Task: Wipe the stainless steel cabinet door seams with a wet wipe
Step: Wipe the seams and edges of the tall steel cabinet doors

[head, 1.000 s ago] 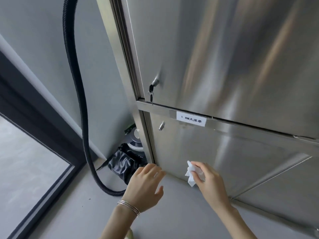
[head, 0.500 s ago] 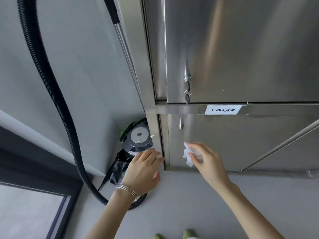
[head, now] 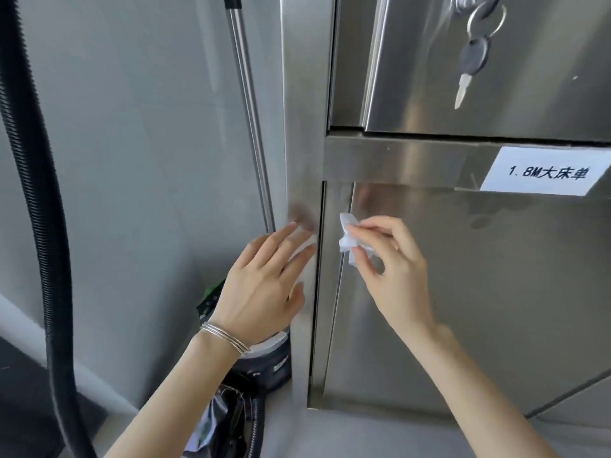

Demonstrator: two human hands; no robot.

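Right hand (head: 393, 272) pinches wet wipe (head: 347, 240) at door seam (head: 340, 285); left hand (head: 264, 285) flat.

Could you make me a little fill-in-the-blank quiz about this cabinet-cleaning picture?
The right hand pinches a white ____.
Bangles are worn on the ____ hand.
Keys hang from the ____ door.
Missing words: wipe; left; upper.

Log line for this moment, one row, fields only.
step: seam wipe | right hand: pinches wet wipe at lower door left edge | left hand: flat on cabinet frame | keys: hanging on upper door
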